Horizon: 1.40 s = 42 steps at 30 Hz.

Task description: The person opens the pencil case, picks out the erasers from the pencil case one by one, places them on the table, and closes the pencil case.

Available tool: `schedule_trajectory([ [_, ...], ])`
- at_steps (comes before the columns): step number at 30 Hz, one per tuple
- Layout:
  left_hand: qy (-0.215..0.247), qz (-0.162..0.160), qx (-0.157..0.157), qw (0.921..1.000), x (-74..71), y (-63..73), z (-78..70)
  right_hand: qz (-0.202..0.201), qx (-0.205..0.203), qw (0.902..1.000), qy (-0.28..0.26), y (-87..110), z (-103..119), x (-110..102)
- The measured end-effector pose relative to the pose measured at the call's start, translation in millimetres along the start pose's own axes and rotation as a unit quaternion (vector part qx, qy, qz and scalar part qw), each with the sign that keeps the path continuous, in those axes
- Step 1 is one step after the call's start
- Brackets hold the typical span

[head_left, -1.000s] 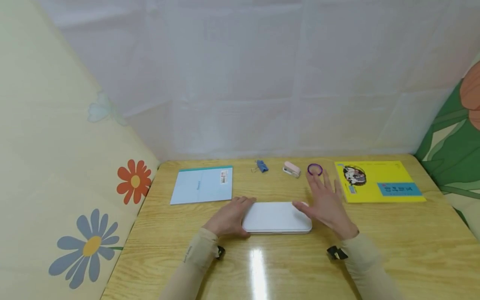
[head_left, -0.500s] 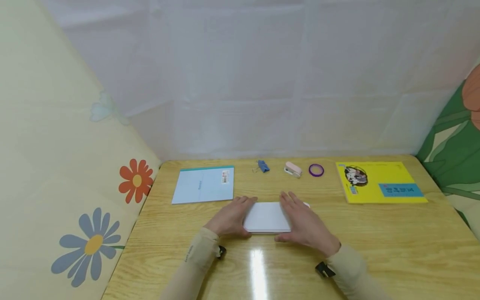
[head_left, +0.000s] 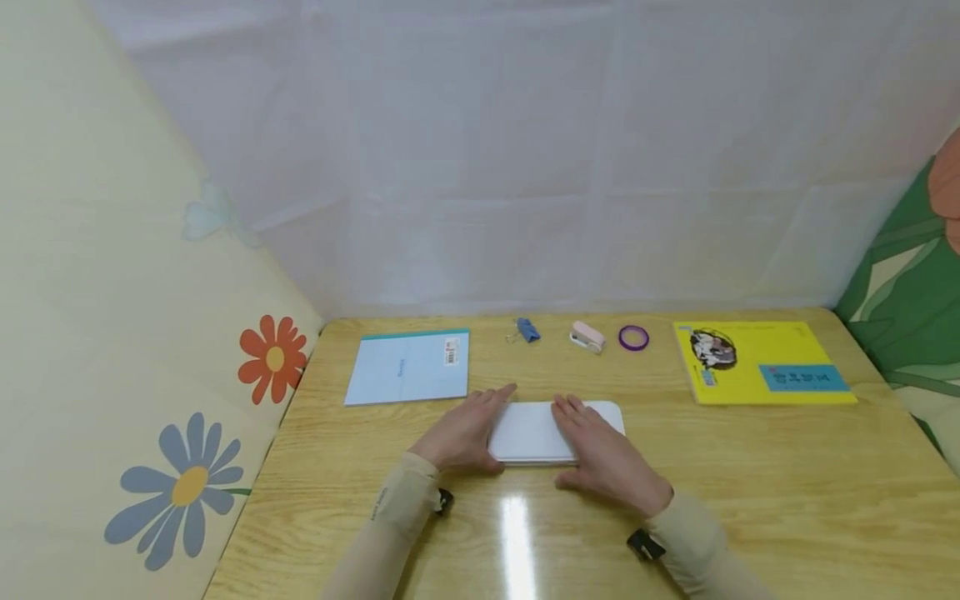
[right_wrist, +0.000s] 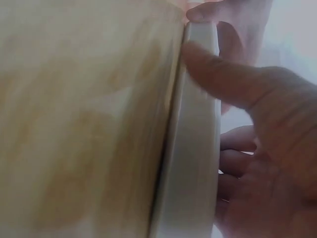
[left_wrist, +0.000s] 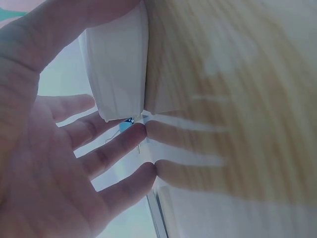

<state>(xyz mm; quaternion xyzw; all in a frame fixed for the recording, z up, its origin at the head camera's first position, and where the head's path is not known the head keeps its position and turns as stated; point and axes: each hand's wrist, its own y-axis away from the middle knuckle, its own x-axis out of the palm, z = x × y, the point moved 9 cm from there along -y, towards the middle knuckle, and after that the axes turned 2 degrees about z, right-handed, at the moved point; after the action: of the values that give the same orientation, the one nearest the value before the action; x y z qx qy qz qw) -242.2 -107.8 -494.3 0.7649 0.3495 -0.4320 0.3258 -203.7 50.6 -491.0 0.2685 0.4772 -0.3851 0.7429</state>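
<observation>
A flat white case (head_left: 534, 429) with rounded corners lies on the table in the head view. My left hand (head_left: 463, 429) holds its left end, the thumb at the front edge and the fingers round the end. The left wrist view shows that hand (left_wrist: 64, 144) with its lower fingertips on the tabletop. My right hand (head_left: 609, 454) grips across the case, right of its middle, fingers over the top. In the right wrist view, the right thumb (right_wrist: 223, 77) lies against the front side of the case (right_wrist: 193, 148). The case's contents are hidden.
Behind the case stand a blue binder clip (head_left: 528, 330), a small pink-and-white stapler (head_left: 587, 337) and a purple ring-shaped roll (head_left: 633, 337). A light blue notebook (head_left: 405, 371) lies at left, a yellow book (head_left: 750, 342) at right. A white cloth (head_left: 480, 167) hangs behind the table.
My right hand has come down from above the case's right end and moved left onto it, taking hold across its width. The left hand stays at the left end.
</observation>
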Motion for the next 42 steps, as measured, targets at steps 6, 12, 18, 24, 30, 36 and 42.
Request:
schedule_trajectory([
  [6,0.050,0.002,-0.010,0.9987,-2.8,0.1,3.9,0.014,0.002,0.9998,0.014,-2.8,1,-3],
  [12,0.099,0.001,0.005,0.9951,-7.2,1.2,5.4,0.010,0.003,0.9998,0.019,-5.8,1,-8],
  [18,0.130,0.009,0.007,0.9914,-7.0,2.8,9.4,0.012,-0.009,0.9999,0.007,-7.5,0,-10],
  [24,0.148,0.026,0.005,0.9887,-3.7,4.2,11.7,0.016,-0.025,0.9993,-0.023,-7.5,-1,-14],
  [30,0.154,0.028,0.000,0.9877,-3.5,4.6,11.9,-0.008,-0.058,0.9983,-0.004,-4.6,2,-18],
  [36,0.156,0.024,0.004,0.9875,-5.0,4.2,9.5,-0.050,-0.099,0.9930,0.040,-3.7,10,-24],
  [42,0.150,0.027,0.011,0.9882,-3.6,2.9,9.2,-0.060,-0.114,0.9880,0.085,-4.6,20,-26],
])
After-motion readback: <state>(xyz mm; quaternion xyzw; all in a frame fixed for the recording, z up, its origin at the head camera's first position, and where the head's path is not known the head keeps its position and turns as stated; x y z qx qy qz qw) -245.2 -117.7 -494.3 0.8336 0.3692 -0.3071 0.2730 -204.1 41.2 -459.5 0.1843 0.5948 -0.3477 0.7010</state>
